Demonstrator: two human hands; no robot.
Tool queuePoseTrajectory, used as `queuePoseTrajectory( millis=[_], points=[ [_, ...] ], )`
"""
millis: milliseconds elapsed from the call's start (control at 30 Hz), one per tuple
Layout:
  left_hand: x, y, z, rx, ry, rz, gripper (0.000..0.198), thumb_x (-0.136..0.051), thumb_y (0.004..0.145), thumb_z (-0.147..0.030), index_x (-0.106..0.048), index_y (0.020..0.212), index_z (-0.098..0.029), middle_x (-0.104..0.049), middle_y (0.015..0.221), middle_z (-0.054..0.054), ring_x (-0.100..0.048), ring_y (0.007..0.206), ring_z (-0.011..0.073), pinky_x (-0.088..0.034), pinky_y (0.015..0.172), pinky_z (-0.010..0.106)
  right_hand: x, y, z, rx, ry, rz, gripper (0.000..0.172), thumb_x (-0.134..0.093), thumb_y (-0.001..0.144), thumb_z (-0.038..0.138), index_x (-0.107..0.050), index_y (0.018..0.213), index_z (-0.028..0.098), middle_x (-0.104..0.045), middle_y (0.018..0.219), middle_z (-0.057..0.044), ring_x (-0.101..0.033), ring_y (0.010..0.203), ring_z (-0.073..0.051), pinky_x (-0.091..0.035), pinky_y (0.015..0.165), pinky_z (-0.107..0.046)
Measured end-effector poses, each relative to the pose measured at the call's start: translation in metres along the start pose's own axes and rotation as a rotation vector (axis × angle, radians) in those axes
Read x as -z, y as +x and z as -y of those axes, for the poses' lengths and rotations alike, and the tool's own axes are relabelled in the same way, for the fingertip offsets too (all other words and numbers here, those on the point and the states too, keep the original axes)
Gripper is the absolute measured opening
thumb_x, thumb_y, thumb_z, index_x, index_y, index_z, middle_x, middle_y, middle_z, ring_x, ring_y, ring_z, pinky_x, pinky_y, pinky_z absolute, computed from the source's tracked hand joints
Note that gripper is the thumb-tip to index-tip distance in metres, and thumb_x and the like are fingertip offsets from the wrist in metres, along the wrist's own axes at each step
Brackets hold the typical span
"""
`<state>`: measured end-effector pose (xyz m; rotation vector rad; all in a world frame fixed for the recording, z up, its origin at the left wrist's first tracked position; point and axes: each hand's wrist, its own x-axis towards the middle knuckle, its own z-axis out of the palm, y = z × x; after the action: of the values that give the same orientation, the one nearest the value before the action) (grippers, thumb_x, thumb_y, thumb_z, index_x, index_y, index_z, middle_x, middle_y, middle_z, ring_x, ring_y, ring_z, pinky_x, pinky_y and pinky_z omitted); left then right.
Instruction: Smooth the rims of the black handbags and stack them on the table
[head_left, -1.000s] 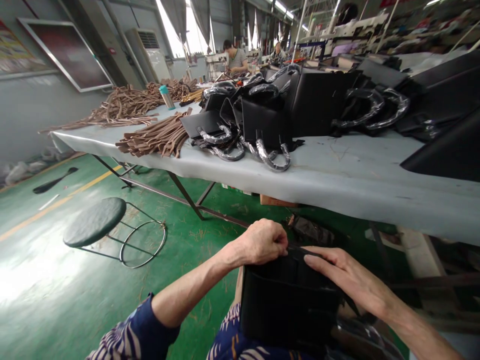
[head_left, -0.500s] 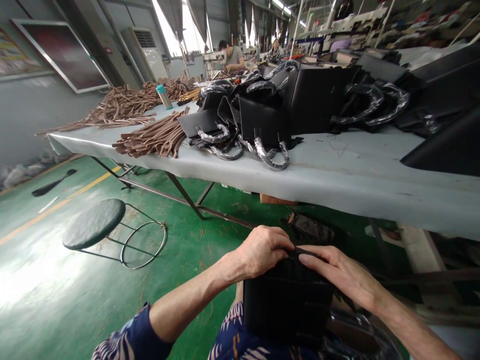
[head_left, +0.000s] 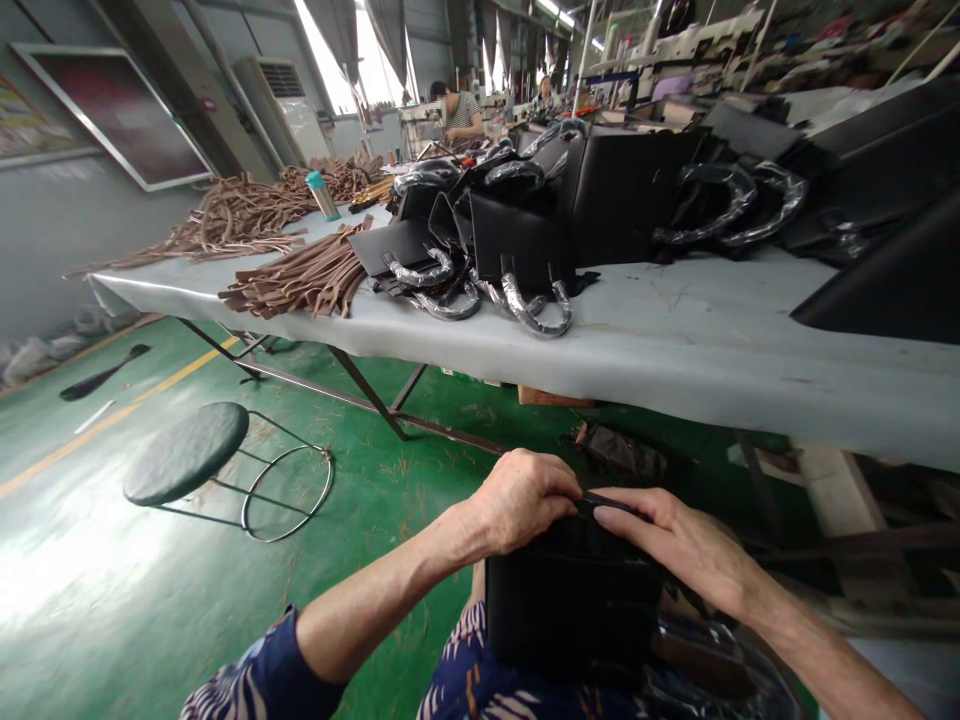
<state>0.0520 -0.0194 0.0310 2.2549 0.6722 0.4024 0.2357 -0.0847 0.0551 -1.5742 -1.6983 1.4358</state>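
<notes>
On my lap rests a black bag (head_left: 570, 610), its top edge pointing away from me. My left hand (head_left: 529, 500) pinches that edge with bent fingers. Close beside it, my right hand (head_left: 649, 520) grips the same edge, thumb on the near side and fingers over the far side. The fingertips of both hands almost meet. Whether anything small is between the left fingers is hidden. Clear plastic wrapping (head_left: 712, 665) shows at the bag's lower right, partly beneath my right forearm.
A long grey-covered table (head_left: 645, 350) stands ahead, bearing black bags (head_left: 517, 235) with plastic-wrapped handles, brown strips (head_left: 300, 275) and a steel bottle (head_left: 322, 195). A round stool (head_left: 187, 452) is on the green floor at left. Another person (head_left: 463, 112) sits farther back.
The view has shifted slightly, so the table and its things sit a little farther left. Both hands keep their hold on the bag's edge, nearly unmoved.
</notes>
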Motion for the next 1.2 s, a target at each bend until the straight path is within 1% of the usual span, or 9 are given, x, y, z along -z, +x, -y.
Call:
queuePoseTrajectory(
  millis=[233,433,500,567,667,800,1000,1100,1200],
  points=[
    [0.001,0.004,0.001,0.045,-0.009,0.032,0.010,-0.056,0.074,-0.015,-0.065,0.078,-0.014,-0.063,0.083,0.001,-0.057,0.077,0.0114,-0.042,0.071,0.017,-0.001,-0.001,0.000,-0.021,-0.031,-0.015,0.042,-0.046,0.080,0.047,-0.063,0.110,0.023,-0.068,0.103,0.000,-0.059,0.098,-0.027,-0.043,0.089,-0.035],
    [0.001,0.006,-0.001,0.095,-0.023,0.074,0.012,-0.051,0.071,-0.015,-0.062,0.075,-0.013,-0.063,0.078,0.001,-0.054,0.069,0.0104,-0.040,0.064,0.017,-0.003,0.000,-0.001,-0.019,-0.018,-0.028,0.036,-0.050,0.079,0.042,-0.064,0.107,0.025,-0.069,0.100,0.002,-0.060,0.096,-0.025,-0.046,0.085,-0.030],
    [0.001,0.008,-0.005,0.154,-0.019,0.075,0.013,-0.050,0.069,-0.015,-0.062,0.072,-0.012,-0.061,0.072,0.000,-0.052,0.064,0.0098,-0.039,0.060,0.017,-0.003,0.000,-0.002,-0.024,-0.021,-0.025,0.036,-0.049,0.079,0.041,-0.063,0.109,0.026,-0.070,0.098,0.003,-0.062,0.092,-0.024,-0.046,0.085,-0.030],
    [0.001,0.009,-0.010,0.244,-0.007,0.069,0.014,-0.048,0.066,-0.014,-0.062,0.068,-0.012,-0.058,0.064,-0.001,-0.049,0.059,0.0091,-0.036,0.055,0.017,-0.004,0.000,-0.001,-0.018,-0.028,-0.029,0.036,-0.049,0.080,0.041,-0.064,0.109,0.026,-0.070,0.096,0.003,-0.063,0.089,-0.024,-0.046,0.084,-0.031],
    [0.002,0.012,-0.016,0.344,0.002,0.039,0.013,-0.048,0.063,-0.013,-0.061,0.061,-0.012,-0.051,0.054,-0.003,-0.044,0.053,0.0079,-0.032,0.050,0.017,-0.003,-0.002,0.001,0.001,-0.051,-0.056,0.034,-0.049,0.080,0.040,-0.065,0.107,0.027,-0.070,0.096,0.003,-0.062,0.092,-0.024,-0.047,0.083,-0.029],
    [0.003,0.012,-0.018,0.335,-0.030,0.015,0.011,-0.048,0.063,-0.014,-0.058,0.056,-0.012,-0.045,0.051,-0.004,-0.041,0.050,0.0067,-0.029,0.048,0.017,-0.002,-0.003,0.000,0.000,-0.107,-0.051,0.033,-0.047,0.082,0.037,-0.063,0.109,0.028,-0.069,0.100,0.004,-0.062,0.093,-0.022,-0.046,0.084,-0.028],
    [-0.003,0.010,-0.013,0.357,-0.023,0.023,0.014,-0.047,0.063,-0.016,-0.060,0.059,-0.013,-0.047,0.052,-0.003,-0.043,0.052,0.0076,-0.030,0.048,0.017,-0.004,-0.002,-0.013,0.023,-0.244,-0.073,0.032,-0.043,0.083,0.039,-0.063,0.107,0.030,-0.069,0.098,0.004,-0.062,0.093,-0.020,-0.045,0.084,-0.026],
    [-0.005,0.010,-0.011,0.368,-0.028,0.037,0.016,-0.048,0.063,-0.019,-0.063,0.063,-0.013,-0.049,0.052,-0.003,-0.043,0.052,0.0084,-0.031,0.048,0.017,-0.006,0.001,-0.017,0.041,-0.376,-0.147,0.029,-0.045,0.082,0.042,-0.067,0.095,0.029,-0.068,0.092,0.002,-0.062,0.088,-0.018,-0.046,0.079,-0.026],
    [-0.007,0.010,-0.011,0.367,-0.014,0.047,0.018,-0.048,0.064,-0.021,-0.064,0.065,-0.013,-0.050,0.053,-0.003,-0.044,0.053,0.0090,-0.031,0.048,0.018,-0.008,0.004,-0.017,0.076,-0.421,-0.167,0.024,-0.049,0.080,0.042,-0.066,0.088,0.028,-0.064,0.087,0.001,-0.061,0.082,-0.016,-0.046,0.073,-0.024]
  ],
)
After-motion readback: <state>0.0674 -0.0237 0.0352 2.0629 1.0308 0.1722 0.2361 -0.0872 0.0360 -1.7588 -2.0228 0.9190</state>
